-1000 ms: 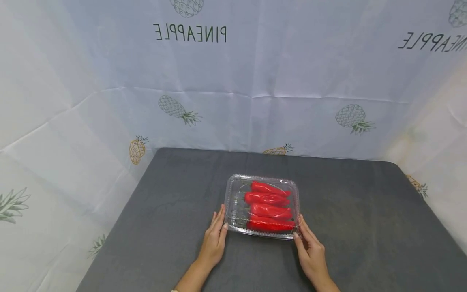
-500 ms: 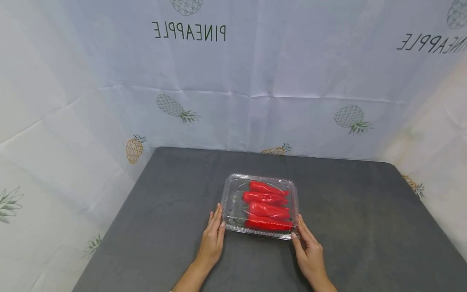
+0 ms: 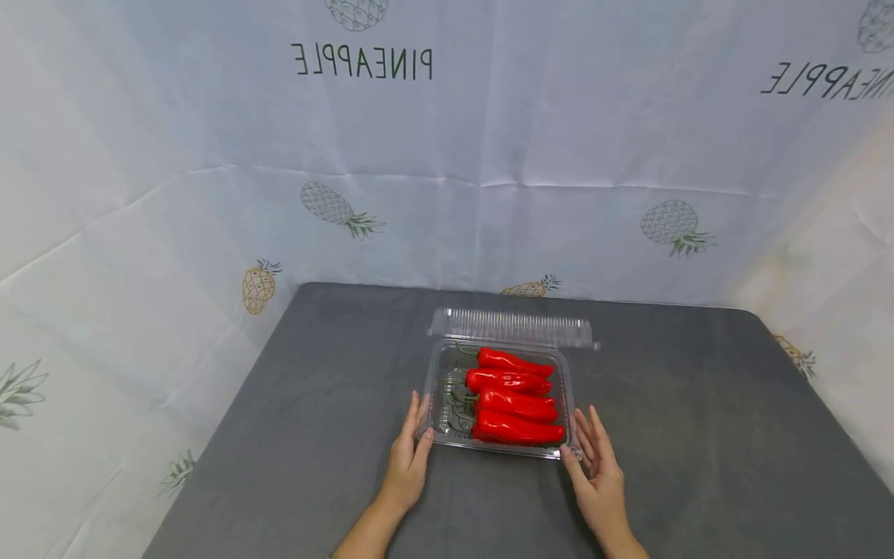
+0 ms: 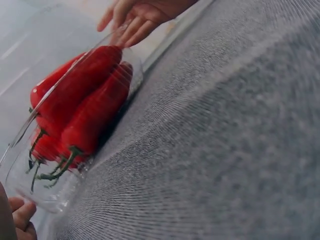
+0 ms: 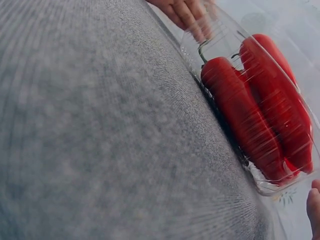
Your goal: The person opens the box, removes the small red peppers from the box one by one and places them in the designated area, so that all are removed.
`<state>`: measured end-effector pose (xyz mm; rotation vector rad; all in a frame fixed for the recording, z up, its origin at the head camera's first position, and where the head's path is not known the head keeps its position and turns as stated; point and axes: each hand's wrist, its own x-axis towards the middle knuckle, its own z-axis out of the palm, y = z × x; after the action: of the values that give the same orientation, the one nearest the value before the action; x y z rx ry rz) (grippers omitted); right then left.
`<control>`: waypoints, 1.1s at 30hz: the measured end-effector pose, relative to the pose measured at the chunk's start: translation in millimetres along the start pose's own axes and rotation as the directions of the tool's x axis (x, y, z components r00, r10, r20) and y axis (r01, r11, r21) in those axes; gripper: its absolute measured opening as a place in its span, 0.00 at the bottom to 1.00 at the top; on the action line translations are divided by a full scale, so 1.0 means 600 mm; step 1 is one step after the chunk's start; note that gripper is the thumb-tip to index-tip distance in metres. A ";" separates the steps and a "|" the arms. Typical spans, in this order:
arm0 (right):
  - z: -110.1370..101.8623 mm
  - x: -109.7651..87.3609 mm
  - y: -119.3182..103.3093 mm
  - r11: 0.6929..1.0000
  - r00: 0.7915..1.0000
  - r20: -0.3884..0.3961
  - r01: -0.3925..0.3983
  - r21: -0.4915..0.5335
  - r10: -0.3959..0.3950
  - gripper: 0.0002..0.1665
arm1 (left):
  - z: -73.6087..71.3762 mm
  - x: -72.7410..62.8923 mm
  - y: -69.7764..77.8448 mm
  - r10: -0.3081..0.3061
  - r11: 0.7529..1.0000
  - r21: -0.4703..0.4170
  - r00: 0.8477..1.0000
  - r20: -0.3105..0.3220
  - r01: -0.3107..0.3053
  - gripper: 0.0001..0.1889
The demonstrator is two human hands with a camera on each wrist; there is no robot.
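A clear plastic clamshell box [image 3: 441,435] stands on the dark table, holding several long red peppers [image 3: 517,405] with green stems. Its clear lid [image 3: 513,328] is raised off them and tips back behind the tray. At the tray's front left corner is my left hand [image 3: 405,466], fingers extended along the side and thumb tip by the front edge. My right hand [image 3: 601,489] is at the front right corner, fingers spread and thumb at the corner. In the left wrist view the right hand's fingers [image 4: 142,30] overlap the far end of the box.
The dark grey table [image 3: 335,373] reaches back to a white curtain [image 3: 454,132] with pineapple prints and mirrored lettering. More of the white fabric [image 3: 105,326] hangs along the left side and the right.
The lid, down over the peppers half a second ago, has swung up and back. My right fingers have spread a little outward from the box; the left hand has barely moved.
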<state>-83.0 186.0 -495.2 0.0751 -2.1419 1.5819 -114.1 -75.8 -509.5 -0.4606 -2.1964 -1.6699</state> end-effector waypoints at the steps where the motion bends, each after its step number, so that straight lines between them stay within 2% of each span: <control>1: 0.000 0.001 0.000 1.000 1.000 0.002 -0.004 -0.014 0.004 0.46 | 0.000 0.000 0.000 -0.012 1.000 -0.021 1.000 0.011 0.012 0.30; 4: -0.001 0.003 0.001 1.000 1.000 0.001 -0.009 -0.012 0.009 0.45 | -0.001 0.001 -0.002 -0.035 0.997 -0.061 0.999 0.023 0.037 0.29; 10: 0.000 0.005 0.000 1.000 1.000 0.000 -0.026 -0.014 0.026 0.43 | 0.000 0.002 -0.011 -0.038 0.996 -0.083 0.999 0.038 0.041 0.28; 18: 0.001 0.005 0.002 0.999 0.999 -0.001 -0.049 -0.018 0.049 0.40 | -0.002 0.003 -0.011 -0.083 0.988 -0.124 0.994 0.076 0.092 0.26; 29: 0.002 0.004 0.000 1.000 1.000 0.009 -0.018 -0.008 0.018 0.34 | -0.002 0.003 -0.017 -0.044 0.987 -0.154 0.996 0.075 0.055 0.26; 33: 0.001 0.003 -0.006 0.998 0.998 -0.001 -0.058 -0.017 0.058 0.32 | -0.003 0.003 -0.016 -0.062 0.989 -0.129 0.996 0.068 0.071 0.27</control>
<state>-83.7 184.6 -491.1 0.0067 -2.1750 1.5955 -120.1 -79.7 -516.5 -0.4864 -2.1774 -1.8680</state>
